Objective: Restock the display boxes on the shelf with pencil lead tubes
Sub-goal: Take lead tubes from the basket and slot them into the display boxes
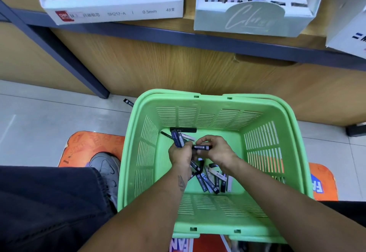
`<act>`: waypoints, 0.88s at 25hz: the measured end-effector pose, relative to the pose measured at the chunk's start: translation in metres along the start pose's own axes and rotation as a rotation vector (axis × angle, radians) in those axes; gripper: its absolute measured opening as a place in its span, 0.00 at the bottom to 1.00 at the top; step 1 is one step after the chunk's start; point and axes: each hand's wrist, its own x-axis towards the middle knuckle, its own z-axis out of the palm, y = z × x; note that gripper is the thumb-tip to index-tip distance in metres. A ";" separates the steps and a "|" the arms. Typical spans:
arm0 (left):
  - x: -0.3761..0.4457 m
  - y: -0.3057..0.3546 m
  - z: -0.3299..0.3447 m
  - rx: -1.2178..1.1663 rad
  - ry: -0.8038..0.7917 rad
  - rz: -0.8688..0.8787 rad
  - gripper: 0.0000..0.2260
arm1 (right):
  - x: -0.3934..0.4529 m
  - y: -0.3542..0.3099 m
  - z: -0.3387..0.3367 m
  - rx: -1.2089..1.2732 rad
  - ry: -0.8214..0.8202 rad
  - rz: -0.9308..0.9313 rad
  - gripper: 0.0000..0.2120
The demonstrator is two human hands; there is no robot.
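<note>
Both my hands are down inside a green plastic basket [263,113] on the floor. My left hand [179,153] grips a small bundle of pencil lead tubes [178,138], dark blue and white, fanned upward. My right hand [214,148] pinches one black lead tube [202,147] held sideways, its end touching the left hand. Several more tubes [210,180] lie loose on the basket's bottom, partly hidden by my wrists. Two white display boxes stand on the shelf above: one labelled 0.5mm [118,12] and a pale green-fronted one [251,20].
One lead tube [128,102] lies on the tiled floor left of the basket, near the shelf's dark metal leg [87,73]. My grey shoe [107,168] and dark trouser leg are at the left. Orange floor stickers [89,145] lie under the basket.
</note>
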 end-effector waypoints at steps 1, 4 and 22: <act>-0.001 0.001 -0.002 0.013 -0.036 0.002 0.07 | 0.001 0.001 -0.002 0.009 0.035 0.010 0.08; 0.003 0.002 -0.008 -0.022 -0.114 -0.043 0.08 | 0.005 0.003 -0.004 0.048 0.121 0.052 0.07; 0.013 0.010 -0.011 0.089 -0.092 0.055 0.05 | 0.009 0.004 0.000 -0.669 0.197 0.013 0.15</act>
